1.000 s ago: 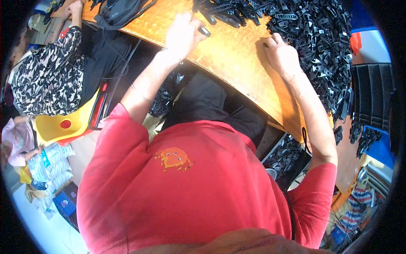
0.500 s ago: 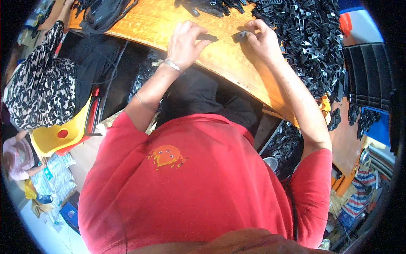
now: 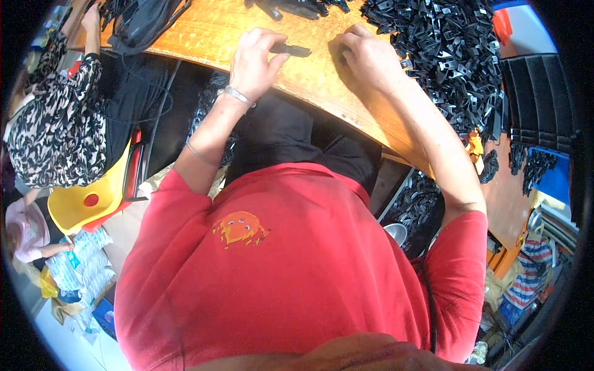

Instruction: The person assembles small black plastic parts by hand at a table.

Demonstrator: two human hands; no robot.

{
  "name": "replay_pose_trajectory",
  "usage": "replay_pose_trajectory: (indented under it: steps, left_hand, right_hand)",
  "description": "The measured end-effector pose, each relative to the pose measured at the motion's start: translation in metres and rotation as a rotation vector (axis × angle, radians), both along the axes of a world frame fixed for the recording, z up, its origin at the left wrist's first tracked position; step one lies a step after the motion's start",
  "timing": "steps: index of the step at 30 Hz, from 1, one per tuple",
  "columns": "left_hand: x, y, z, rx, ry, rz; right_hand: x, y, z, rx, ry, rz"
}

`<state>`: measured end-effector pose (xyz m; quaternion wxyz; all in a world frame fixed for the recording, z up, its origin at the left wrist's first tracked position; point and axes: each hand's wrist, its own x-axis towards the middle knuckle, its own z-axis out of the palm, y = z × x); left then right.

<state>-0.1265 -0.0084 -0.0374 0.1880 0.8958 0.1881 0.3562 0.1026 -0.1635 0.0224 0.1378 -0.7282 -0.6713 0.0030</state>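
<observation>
One slim black plastic piece (image 3: 294, 49) lies in the upper middle of the frame, pinched between the thumb and fingers of the left hand (image 3: 249, 62), its free end pointing right. A bracelet (image 3: 237, 95) circles that wrist. To the right, the right hand (image 3: 371, 59) is bent over the orange wooden table (image 3: 322, 77), fingers curled toward the thumb; its fingertips are in shadow, so I cannot tell whether they grip anything.

Just beside the right hand, a large heap of black plastic parts (image 3: 448, 74) fills the upper right of the frame. A smaller cluster of black pieces (image 3: 303, 7) sits at the top edge, between the two hands. Black mesh fabric (image 3: 139, 28) lies at the upper left, near a co-worker's patterned top (image 3: 59, 139). Below that is a yellow chair (image 3: 77, 210). A metal bowl (image 3: 396, 233) shows right of the red shirt (image 3: 309, 266), and a striped bag (image 3: 529, 272) is at the lower right.
</observation>
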Motion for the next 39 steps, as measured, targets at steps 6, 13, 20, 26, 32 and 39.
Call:
replay_pose_trajectory:
  steps: [6,13,20,26,32,39]
  left_hand:
    - [-0.011,0.002,0.0,0.001,-0.001,-0.015]
    - [-0.016,-0.002,0.0,-0.013,-0.028,-0.017]
    - [-0.015,-0.002,0.002,-0.014,-0.019,-0.012]
    - [-0.016,0.005,0.004,-0.036,-0.007,0.008]
    - [-0.012,0.01,-0.005,0.018,-0.02,0.024]
    - [-0.008,0.01,-0.011,0.007,-0.056,0.032]
  right_hand:
    - [-0.003,-0.001,0.005,-0.075,0.005,-0.003]
    - [-0.001,-0.005,0.005,-0.119,-0.004,-0.002]
    - [-0.003,0.0,0.012,-0.142,-0.03,-0.051]
    - [-0.001,0.004,0.009,-0.136,0.012,-0.09]
    - [0.016,0.004,-0.007,-0.13,0.215,-0.193]
    - [0.023,0.004,-0.004,-0.107,0.221,-0.212]
